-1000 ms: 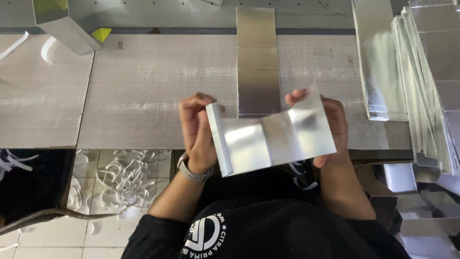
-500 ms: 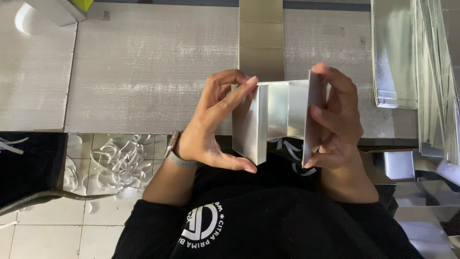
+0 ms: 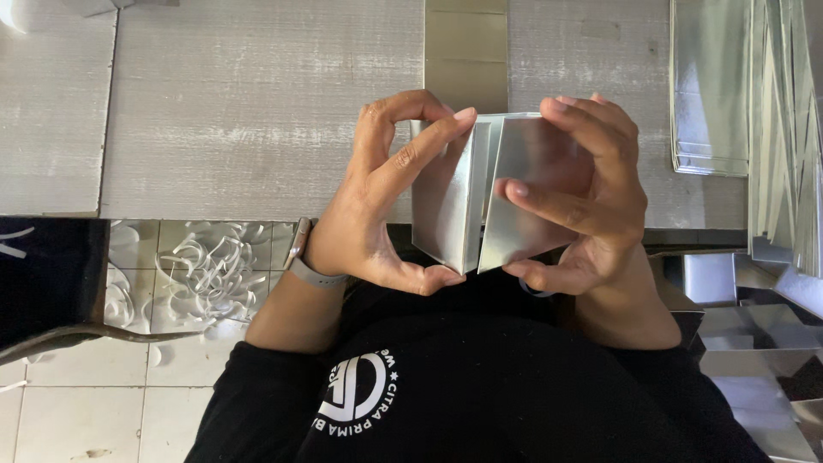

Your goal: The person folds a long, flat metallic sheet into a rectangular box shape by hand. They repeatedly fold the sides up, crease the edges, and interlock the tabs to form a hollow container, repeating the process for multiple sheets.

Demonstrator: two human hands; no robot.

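Grey wood-look table [image 3: 257, 111] fills the top of our view, and we stand at its near edge. At 12 o'clock a long dull silver strip [image 3: 465, 51] lies flat on it. At 2 o'clock a stack of shiny sheets [image 3: 711, 94] rests on the table. Down at 4 o'clock more silver pieces [image 3: 754, 343] lie in a heap below the table edge. At 8 o'clock white curly scraps [image 3: 206, 266] sit on a shiny tray, with the pale floor tiles [image 3: 69, 411] under it.

Right in the middle, in front of our chest, we hold a folded silver sheet [image 3: 480, 206] up off the table. Our left hand [image 3: 377, 197], the one with the grey watch [image 3: 300, 257], pinches the left panel, with its fingers on the top edge and its thumb under the bottom. Our right hand [image 3: 583, 197] wraps the right panel, fingers curled over the top and thumb pressed on its face. The panels stand up and meet at a sharp crease, a bit like a box being made.

We think the folding step is in hand. We cannot tell if the far side is closed, since the panels hide it. A next move would need both hands to hold tight, line up the edges and press the crease straight.
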